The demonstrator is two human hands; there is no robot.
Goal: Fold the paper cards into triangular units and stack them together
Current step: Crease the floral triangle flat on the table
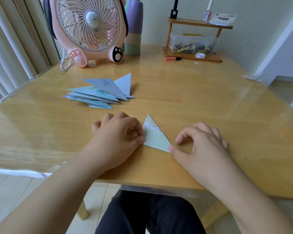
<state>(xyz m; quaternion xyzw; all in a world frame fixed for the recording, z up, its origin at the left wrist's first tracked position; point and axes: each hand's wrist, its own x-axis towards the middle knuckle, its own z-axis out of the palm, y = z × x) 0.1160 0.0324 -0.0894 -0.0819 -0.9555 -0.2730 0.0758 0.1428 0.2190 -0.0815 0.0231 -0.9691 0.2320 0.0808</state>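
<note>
Closest to the person are dark trousers (149,215) under the edge of a shiny wooden table (201,105). Two bare arms reach over that edge.

The left hand (118,134) has its fingers curled, and its fingertips press and pinch the left corner of a folded paper triangle (155,137). The right hand (201,144) is also curled; its thumb tip sits on the triangle's lower right corner, while its other fingers bend above the table and hold nothing. The triangle lies flat between the two hands, pale green and smooth, with a pink and white flap near its top point.

Past the left hand, further away, is a messy pile of folded triangles (101,93), light blue and white, with sharp points sticking out. Nothing sits between the hands and the pile.

Behind the pile stands a round pink fan (90,29) with paw-shaped feet. Beside it is a tall stack of cups (134,31), purple, tan and green. Far beyond the right hand is a small wooden shelf (193,54) with a clear box and little bottles.
</note>
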